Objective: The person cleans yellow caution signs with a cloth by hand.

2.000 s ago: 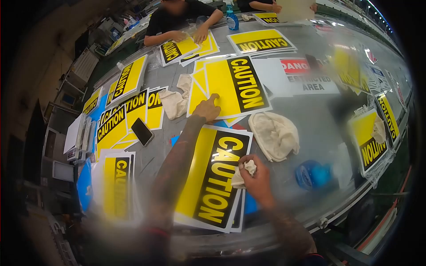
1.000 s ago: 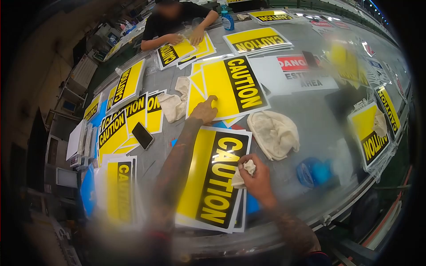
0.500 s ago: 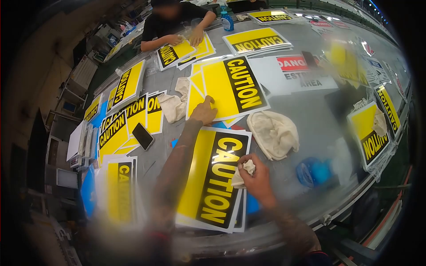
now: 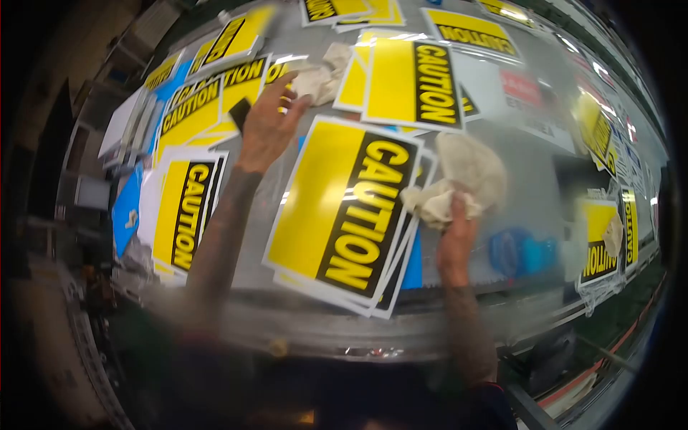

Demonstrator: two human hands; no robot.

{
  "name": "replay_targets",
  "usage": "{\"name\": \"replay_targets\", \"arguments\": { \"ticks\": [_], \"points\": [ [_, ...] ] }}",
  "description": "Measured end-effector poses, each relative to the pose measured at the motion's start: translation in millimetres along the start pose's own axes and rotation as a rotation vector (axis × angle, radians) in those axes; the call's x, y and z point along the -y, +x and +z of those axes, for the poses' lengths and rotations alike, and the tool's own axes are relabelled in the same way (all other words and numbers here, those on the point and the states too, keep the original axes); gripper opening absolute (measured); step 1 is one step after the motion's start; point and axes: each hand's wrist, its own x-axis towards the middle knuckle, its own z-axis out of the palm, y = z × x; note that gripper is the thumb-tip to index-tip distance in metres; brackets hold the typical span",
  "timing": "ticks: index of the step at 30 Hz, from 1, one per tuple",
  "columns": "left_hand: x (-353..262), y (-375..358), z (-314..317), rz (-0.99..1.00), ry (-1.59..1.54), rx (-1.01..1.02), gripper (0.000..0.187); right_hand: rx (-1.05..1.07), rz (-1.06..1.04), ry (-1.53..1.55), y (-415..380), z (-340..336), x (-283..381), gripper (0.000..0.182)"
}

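Note:
My left hand [image 4: 271, 125] is raised over the table with its fingers apart and nothing in them, near a crumpled white cloth [image 4: 315, 82] and a dark phone [image 4: 241, 112]. My right hand [image 4: 456, 240] grips a small cream cloth [image 4: 437, 203], right of the front stack of yellow CAUTION signs [image 4: 315, 201]. Behind my right fingers lies a larger cream cloth [image 4: 469, 161], partly covered by the small one. A second CAUTION stack [image 4: 390, 82] lies beyond the front one.
More CAUTION signs [image 4: 172, 211] lie at the left, with blue sheets [image 4: 127, 211] beside them. A blue bottle-like object [image 4: 519, 252] is blurred at the right. Past it are wrapped signs [image 4: 598, 261]. A red-and-white DANGER sign [image 4: 521, 89] lies at the back right.
The view has shifted. My left hand has left the farther CAUTION stack and moved left. My right hand has moved right with the small cloth, off the front stack to the larger cloth.

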Motion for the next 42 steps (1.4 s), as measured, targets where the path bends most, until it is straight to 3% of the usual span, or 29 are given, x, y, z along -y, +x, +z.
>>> {"name": "replay_targets", "arguments": {
  "ticks": [2,4,6,9,11,13,14,16,17,19,21,22,25,26,28,29,30,33,34,36,41,42],
  "points": [
    [3,-69,-44,-0.152,-0.001,-0.047,0.042,0.02,-0.114,-0.087,-5,-3,3,0.037],
    [7,-152,-69,-0.367,0.05,0.07,0.049,0.143,-0.271,-0.308,-11,-5,14,0.04],
    [20,-237,-65,-0.217,0.299,0.111,0.066,0.281,-0.314,-0.426,-20,7,22,0.044],
    [-15,-284,-50,-0.357,0.228,0.161,0.084,0.722,-0.283,-0.697,-61,42,29,0.064],
    [-19,-286,-48,-0.439,0.167,0.221,0.086,1.084,-0.368,-0.903,-91,64,8,0.081],
    [-21,-280,-48,-0.473,0.127,0.255,0.088,1.312,-0.631,-1.195,-103,73,-7,0.09],
    [-22,-278,-49,-0.479,0.117,0.262,0.088,1.279,-0.694,-1.297,-85,78,-10,0.088],
    [-20,-281,-48,-0.476,0.091,0.246,0.087,0.96,-0.479,-1.223,-18,89,-13,0.072],
    [-20,-281,-47,-0.492,0.089,0.252,0.088,0.808,-0.748,-1.298,23,81,-28,0.067],
    [-23,-279,-49,-0.526,0.087,0.267,0.088,0.739,-0.861,-1.53,48,95,-26,0.069],
    [-24,-274,-50,-0.531,0.066,0.277,0.088,1.125,-0.598,-1.155,-19,97,-31,0.072],
    [-24,-275,-52,-0.54,0.06,0.287,0.088,1.381,-0.594,-1.2,-60,101,-25,0.076],
    [-22,-277,-53,-0.534,0.074,0.316,0.088,1.307,-0.863,-1.26,-13,108,-35,0.065],
    [-23,-277,-53,-0.5,0.065,0.293,0.088,1.139,-0.616,-1.338,25,123,-28,0.06],
    [-26,-282,-54,-0.514,0.052,0.307,0.088,0.988,-0.665,-1.236,52,130,-50,0.066],
    [-24,-278,-53,-0.514,0.05,0.286,0.088,1.1,-0.764,-1.245,38,135,-57,0.069],
    [-18,-280,-50,-0.513,0.073,0.3,0.088,1.294,-0.679,-1.081,-6,141,-53,0.071],
    [-25,-278,-52,-0.543,0.08,0.3,0.087,1.397,-0.548,-1.149,-2,154,-39,0.071],
    [-25,-279,-51,-0.527,0.08,0.284,0.087,1.202,-0.494,-1.144,45,157,-49,0.071],
    [-25,-285,-51,-0.523,0.073,0.295,0.087,0.998,-0.565,-1.202,55,149,-58,0.064],
    [-22,-278,-51,-0.528,0.067,0.284,0.088,1.287,-0.647,-1.286,38,147,-55,0.061],
    [-25,-276,-51,-0.553,0.056,0.301,0.09,1.207,-0.637,-1.327,35,136,-47,0.063]
  ]
}}
